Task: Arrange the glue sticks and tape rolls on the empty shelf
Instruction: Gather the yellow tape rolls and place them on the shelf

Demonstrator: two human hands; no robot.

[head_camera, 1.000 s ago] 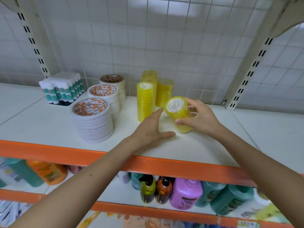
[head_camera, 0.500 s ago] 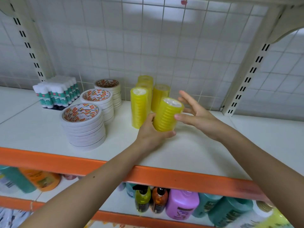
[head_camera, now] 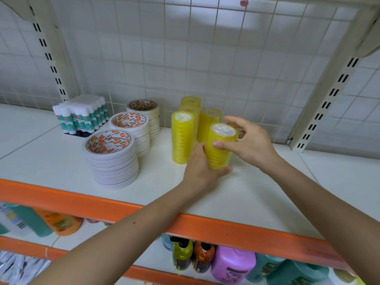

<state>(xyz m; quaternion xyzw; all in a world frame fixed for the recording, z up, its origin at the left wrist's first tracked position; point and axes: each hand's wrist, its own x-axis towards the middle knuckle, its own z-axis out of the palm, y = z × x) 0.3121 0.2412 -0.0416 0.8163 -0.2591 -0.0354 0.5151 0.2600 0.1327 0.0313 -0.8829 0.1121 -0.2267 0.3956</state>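
A yellow wrapped stack of tape rolls [head_camera: 219,147] stands nearly upright on the white shelf [head_camera: 257,194], held between both hands. My left hand [head_camera: 200,171] cups its lower part from the left and front. My right hand [head_camera: 246,144] grips its upper part, thumb across the front. Several more yellow stacks [head_camera: 182,138] stand just behind and to the left. Three piles of white tape rolls [head_camera: 112,159] run back toward the wall. A pack of glue sticks [head_camera: 80,116] stands at the back left.
The orange shelf edge [head_camera: 144,212] runs across the front. Slotted uprights [head_camera: 320,112] flank the bay against the tiled wall. Bottles [head_camera: 232,264] fill the shelf below. Bare white shelf surface lies to the right of my hands.
The yellow stack went from tilted toward me to nearly upright and shifted left toward the other stacks. My left hand closed in around its base.
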